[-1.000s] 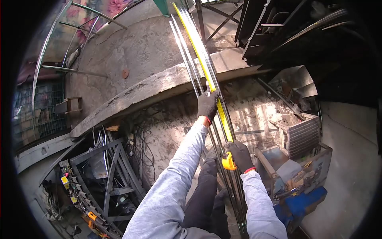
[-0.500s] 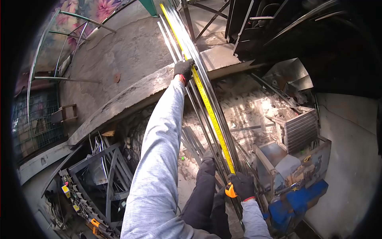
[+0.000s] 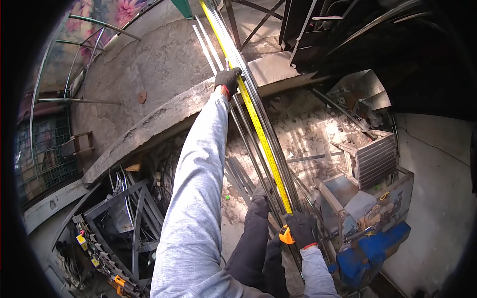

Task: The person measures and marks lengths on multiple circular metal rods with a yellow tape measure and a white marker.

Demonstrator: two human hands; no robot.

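Observation:
A yellow tape measure blade (image 3: 265, 144) lies stretched along a bundle of long metal bars (image 3: 252, 89). My left hand (image 3: 228, 81), in a black glove, is closed around the blade and bars near the concrete ledge; a thin marker-like tip shows above its fingers. Lower down, my right hand (image 3: 301, 230), also gloved in black, is closed beside the orange tape case (image 3: 286, 235), where the blade enters it. The bars run under both hands. The fingertips of my right hand are partly hidden.
A concrete ledge (image 3: 164, 111) crosses beneath the bars. At right stand a metal bin (image 3: 330, 198) with a slatted box (image 3: 376, 161) and a blue object (image 3: 370, 251). Metal frames (image 3: 136, 233) and a tool rack (image 3: 99, 256) are at lower left.
Both hands keep their hold along the tape. The view has shifted very slightly, and my left hand sits a little higher and further left in it.

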